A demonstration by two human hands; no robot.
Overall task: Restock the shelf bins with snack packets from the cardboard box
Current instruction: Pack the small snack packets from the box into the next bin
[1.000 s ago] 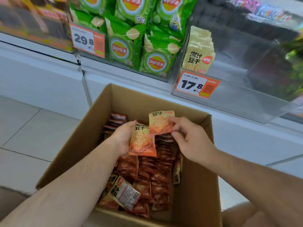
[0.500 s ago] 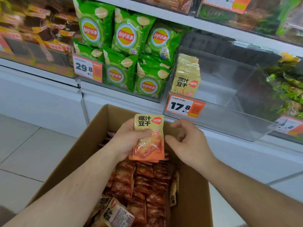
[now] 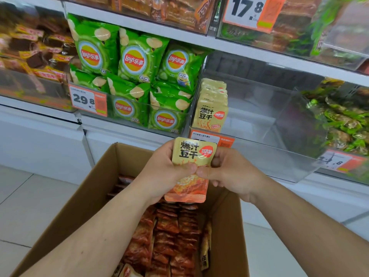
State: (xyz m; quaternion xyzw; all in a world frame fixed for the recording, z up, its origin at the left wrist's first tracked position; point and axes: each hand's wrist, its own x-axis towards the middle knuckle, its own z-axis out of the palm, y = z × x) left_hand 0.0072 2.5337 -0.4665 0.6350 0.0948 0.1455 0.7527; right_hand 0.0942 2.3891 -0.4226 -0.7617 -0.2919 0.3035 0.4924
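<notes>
Both hands hold the same small stack of snack packets (image 3: 190,168) upright over the cardboard box (image 3: 95,198): the left hand (image 3: 165,172) curls round the stack's left edge with its thumb pressed on the front, and the right hand (image 3: 229,172) pinches the right edge, thumb on the front and fingers behind. The 2 thumbs almost meet at the middle of the front packet, which is beige above and orange below. Below the grip, the box is packed with rows of orange-red packets (image 3: 171,236) standing on edge, and 1 packet stands against its right wall. Just beyond the grip is the clear shelf bin (image 3: 259,124), its orange price tag (image 3: 217,139) partly hidden by the held stack; a row of matching beige packets (image 3: 211,108) stands at the bin's left end. Left of that bin, green crisp bags (image 3: 137,76) fill the neighbouring bin behind a 29.8 tag (image 3: 87,100). Farther up, a 17.8 tag (image 3: 249,11) hangs on the higher shelf.
</notes>
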